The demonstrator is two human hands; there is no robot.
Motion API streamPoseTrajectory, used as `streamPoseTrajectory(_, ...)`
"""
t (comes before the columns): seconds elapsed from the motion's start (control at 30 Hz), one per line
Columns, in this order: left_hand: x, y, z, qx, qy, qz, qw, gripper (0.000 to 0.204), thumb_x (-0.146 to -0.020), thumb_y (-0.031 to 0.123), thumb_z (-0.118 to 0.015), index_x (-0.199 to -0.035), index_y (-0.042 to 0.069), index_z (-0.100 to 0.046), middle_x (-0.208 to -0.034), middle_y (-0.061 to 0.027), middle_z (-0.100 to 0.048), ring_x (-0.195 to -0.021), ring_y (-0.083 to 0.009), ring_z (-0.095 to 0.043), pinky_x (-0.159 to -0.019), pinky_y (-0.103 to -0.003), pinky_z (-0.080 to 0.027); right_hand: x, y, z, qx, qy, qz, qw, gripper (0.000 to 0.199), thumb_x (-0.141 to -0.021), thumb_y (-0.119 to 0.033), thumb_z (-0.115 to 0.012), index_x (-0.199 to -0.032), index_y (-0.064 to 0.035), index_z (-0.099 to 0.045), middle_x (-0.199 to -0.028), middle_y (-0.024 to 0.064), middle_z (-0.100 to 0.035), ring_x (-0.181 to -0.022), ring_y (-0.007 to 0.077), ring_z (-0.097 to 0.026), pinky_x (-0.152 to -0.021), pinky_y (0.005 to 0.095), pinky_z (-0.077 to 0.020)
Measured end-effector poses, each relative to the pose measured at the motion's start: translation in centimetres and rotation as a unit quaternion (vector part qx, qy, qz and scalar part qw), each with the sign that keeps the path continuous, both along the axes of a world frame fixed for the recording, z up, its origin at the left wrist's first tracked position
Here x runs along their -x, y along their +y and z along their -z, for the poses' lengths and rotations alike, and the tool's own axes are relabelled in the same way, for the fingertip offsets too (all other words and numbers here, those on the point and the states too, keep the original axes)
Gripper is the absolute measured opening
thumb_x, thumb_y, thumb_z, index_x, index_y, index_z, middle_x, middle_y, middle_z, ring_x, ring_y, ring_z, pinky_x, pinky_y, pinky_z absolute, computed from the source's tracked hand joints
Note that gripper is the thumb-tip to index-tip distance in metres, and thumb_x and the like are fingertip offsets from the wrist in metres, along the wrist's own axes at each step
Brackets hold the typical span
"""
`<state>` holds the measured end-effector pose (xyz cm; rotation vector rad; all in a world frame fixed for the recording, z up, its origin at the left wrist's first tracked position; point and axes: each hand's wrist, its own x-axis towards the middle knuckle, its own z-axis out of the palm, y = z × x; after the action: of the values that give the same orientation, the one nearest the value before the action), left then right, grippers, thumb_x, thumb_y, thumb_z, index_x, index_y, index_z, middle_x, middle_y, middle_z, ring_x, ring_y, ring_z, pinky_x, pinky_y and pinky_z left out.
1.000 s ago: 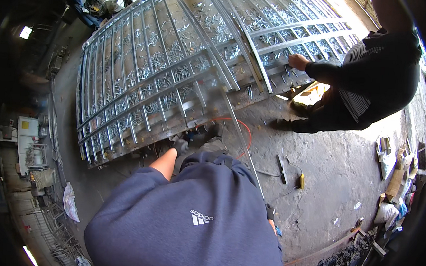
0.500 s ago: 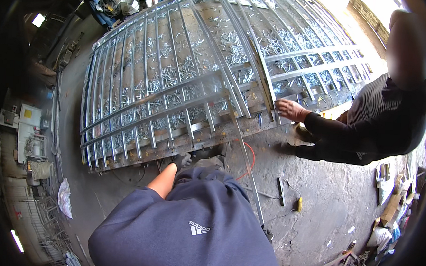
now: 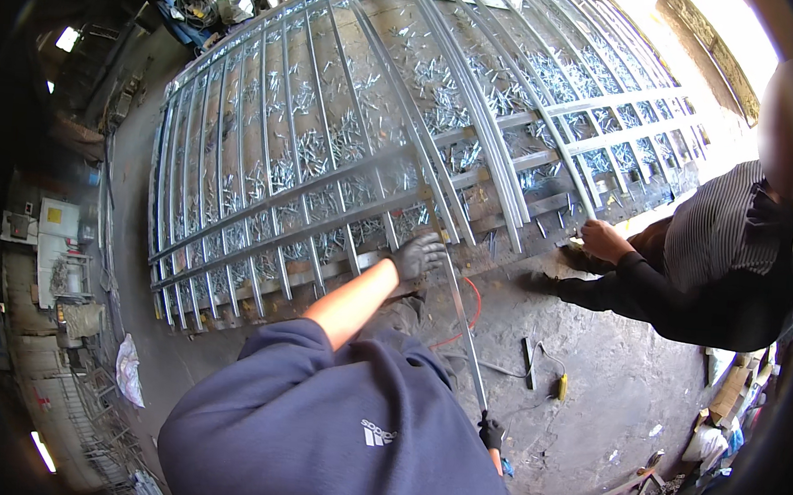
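A long, thin metal bar (image 3: 467, 333) runs from the frame on the table down to my right side. My right hand (image 3: 491, 434), in a dark glove, is closed around the bar's lower end. Farther up, my grey-gloved left hand (image 3: 419, 256) reaches out with fingers stretched beside the bar, close to the table's near edge; I cannot tell whether they touch it. Beneath the bar's upper end lies a large grille of silvery metal bars (image 3: 276, 206) with crosswise rails. A co-worker's hand (image 3: 604, 243) holds the near end of another bar (image 3: 575, 179) on the right.
Many small metal pieces (image 3: 307, 147) are scattered under the grille. A red hose (image 3: 477, 304), a dark strip (image 3: 528, 363) and a yellow tool with a cord (image 3: 562, 387) lie on the floor. The co-worker (image 3: 715, 240) stands at the right; boxes (image 3: 729, 392) sit behind.
My left hand has come up from near my body to the bar by the table. My right hand has come into view. The co-worker's hand has moved right, and bars there have shifted and spread apart.
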<state>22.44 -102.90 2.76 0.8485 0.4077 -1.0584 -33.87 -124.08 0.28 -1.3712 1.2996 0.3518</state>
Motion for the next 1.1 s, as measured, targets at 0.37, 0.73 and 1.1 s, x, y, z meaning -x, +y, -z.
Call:
streamPoseTrajectory(0.37,-5.7,-8.5,1.9,-0.037,0.086,-0.094,0.991,0.032,-0.092,0.048,-0.066,-0.098,0.017,-0.066,-0.086,0.0008,-0.070,-0.076,-0.0191,-0.068,-0.074,-0.037,-0.056,-14.8,4.4,2.1,0.122,-0.297,-0.075,0.944,0.028,-0.092,-0.019,-0.069,-0.112,-0.0003,-0.062,-0.081,0.0043,-0.059,-0.075,0.0178,-0.053,-0.074,0.0323,-0.0473)
streamPoseTrajectory(0.73,-3.1,5.6,-1.6,-0.070,-0.073,-0.292,0.951,0.027,-0.096,0.046,-0.062,-0.091,0.020,-0.062,-0.062,0.0078,-0.050,-0.052,-0.0081,-0.050,-0.048,-0.026,-0.043,3.0,-1.1,1.1,0.082,0.180,-0.257,0.946,0.060,-0.074,-0.061,-0.073,-0.087,-0.0027,-0.068,-0.078,0.0155,-0.069,-0.080,0.0326,-0.067,-0.072,0.0442,-0.0503)
streamPoseTrajectory(1.1,-0.5,5.3,5.3,-0.252,-0.063,-0.366,0.893,0.023,-0.097,0.039,-0.063,-0.089,0.018,-0.067,-0.070,0.0083,-0.054,-0.060,-0.0076,-0.051,-0.054,-0.026,-0.042,-34.1,4.6,3.0,-0.001,-0.363,-0.137,0.922,0.032,-0.098,-0.029,-0.062,-0.114,-0.0007,-0.065,-0.100,0.0159,-0.067,-0.095,0.0271,-0.067,-0.077,0.0344,-0.0522)
